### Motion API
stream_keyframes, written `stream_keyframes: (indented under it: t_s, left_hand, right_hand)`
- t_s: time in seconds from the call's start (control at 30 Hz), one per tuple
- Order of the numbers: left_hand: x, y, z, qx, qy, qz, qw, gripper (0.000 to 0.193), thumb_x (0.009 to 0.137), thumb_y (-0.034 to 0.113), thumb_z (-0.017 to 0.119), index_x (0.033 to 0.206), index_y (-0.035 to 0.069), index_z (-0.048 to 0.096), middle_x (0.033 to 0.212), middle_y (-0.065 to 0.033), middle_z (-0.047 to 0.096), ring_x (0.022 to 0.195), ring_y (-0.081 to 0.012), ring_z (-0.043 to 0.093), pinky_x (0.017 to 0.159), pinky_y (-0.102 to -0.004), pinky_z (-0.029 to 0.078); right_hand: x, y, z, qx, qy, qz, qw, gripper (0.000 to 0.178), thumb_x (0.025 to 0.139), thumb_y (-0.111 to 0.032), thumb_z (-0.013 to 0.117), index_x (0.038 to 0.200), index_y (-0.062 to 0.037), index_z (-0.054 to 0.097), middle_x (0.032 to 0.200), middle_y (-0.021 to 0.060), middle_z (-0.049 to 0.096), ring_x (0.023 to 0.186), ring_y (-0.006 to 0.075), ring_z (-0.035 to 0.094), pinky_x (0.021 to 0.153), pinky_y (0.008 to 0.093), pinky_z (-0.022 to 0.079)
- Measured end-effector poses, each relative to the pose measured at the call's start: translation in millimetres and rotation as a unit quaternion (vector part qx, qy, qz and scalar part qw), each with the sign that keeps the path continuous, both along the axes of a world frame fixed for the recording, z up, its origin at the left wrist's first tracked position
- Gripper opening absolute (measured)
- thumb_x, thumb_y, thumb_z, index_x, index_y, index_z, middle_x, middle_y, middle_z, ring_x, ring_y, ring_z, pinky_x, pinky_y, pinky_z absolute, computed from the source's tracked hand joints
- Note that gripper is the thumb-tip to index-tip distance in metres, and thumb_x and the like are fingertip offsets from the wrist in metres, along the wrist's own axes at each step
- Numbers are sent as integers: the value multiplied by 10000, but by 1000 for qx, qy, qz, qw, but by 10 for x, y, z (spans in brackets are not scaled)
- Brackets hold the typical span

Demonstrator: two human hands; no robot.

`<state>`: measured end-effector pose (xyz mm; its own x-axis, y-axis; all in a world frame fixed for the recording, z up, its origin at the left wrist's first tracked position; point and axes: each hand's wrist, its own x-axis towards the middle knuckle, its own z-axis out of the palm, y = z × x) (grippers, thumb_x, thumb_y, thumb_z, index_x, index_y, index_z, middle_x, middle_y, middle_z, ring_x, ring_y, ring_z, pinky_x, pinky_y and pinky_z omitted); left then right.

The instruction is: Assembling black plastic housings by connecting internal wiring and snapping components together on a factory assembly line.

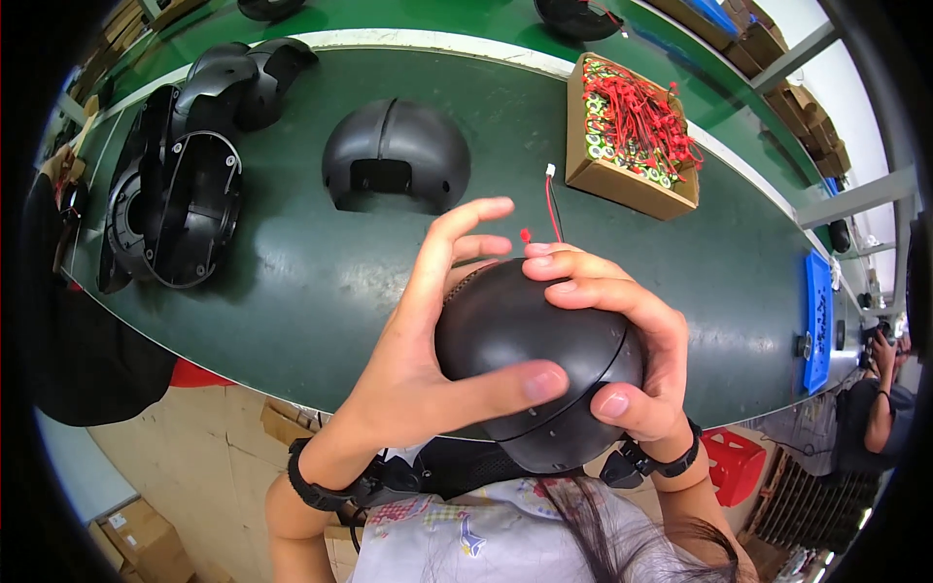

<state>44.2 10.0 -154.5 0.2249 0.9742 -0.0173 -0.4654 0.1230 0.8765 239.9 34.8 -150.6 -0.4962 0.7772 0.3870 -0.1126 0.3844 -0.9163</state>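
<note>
A smooth black rounded plastic shell [496,330], with a seam curving across it, is held between my two hands just above the green table's near edge. My left hand [408,360] lies along its left side, thumb pressed on the top and the other fingers spread past the far side. Around the right side curls my right hand [651,335], its thumb near the seam and its fingertips at the far top. Beyond the fingertips, a red and black wire lead [552,199] with a white connector stretches over the table; its near end is hidden.
Another black dome shell [428,146] with a rectangular opening sits beyond my hands. A cardboard box [627,189] of green-wrapped cells with red wires stands at the far right. Black shell parts [219,87] are grouped at left. A blue tray [819,330] lies right, near another person [860,418].
</note>
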Motion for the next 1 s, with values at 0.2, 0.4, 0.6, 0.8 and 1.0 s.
stream_keyframes:
  t_s: [0.2, 0.4, 0.6, 0.8, 1.0]
  left_hand:
    - [-61, 75, 46, 32, 91, -93, 991, 791, 667, 146, 864, 1328, -3, 455, 1236, -115, 571, 1161, -204, 553, 985, -357, 452]
    - [-39, 4, 13, 105, 162, -65, 979, 785, 653, 182, 866, 1304, -8, 471, 1217, -126, 568, 1138, -223, 570, 971, -356, 460]
    - [8, 20, -13, 155, 197, -41, 967, 772, 661, 177, 853, 1302, -12, 468, 1211, -132, 559, 1137, -235, 568, 965, -368, 466]
    - [20, -25, 2, 125, 202, 17, 971, 927, 646, 291, 877, 1383, 1, 396, 1309, -181, 454, 1222, -292, 481, 1009, -411, 417]
    - [-22, -435, 303, 316, 496, 49, 807, 1197, 513, 489, 902, 1419, -28, 315, 1380, -237, 402, 1234, -425, 447, 1017, -512, 373]
  right_hand:
    - [9, 14, -15, 43, -11, 18, 999, 555, 719, -239, 731, 1179, 48, 614, 1252, 221, 594, 1240, 393, 514, 1083, 504, 336]
    - [30, -22, 25, 25, -14, 18, 999, 535, 709, -225, 728, 1160, 44, 625, 1239, 222, 600, 1232, 393, 520, 1070, 500, 352]
    - [30, -28, -46, 28, 35, -5, 999, 452, 726, -198, 710, 1106, 39, 652, 1200, 222, 620, 1200, 371, 550, 1068, 485, 357]
    - [2, -67, -12, 57, 19, -12, 998, 439, 740, -148, 716, 1135, 28, 643, 1211, 192, 625, 1211, 348, 547, 1073, 472, 359]
    - [-138, -213, 113, 128, -88, 14, 988, 566, 858, -337, 617, 1277, 35, 536, 1334, 219, 513, 1281, 397, 451, 1113, 510, 265]
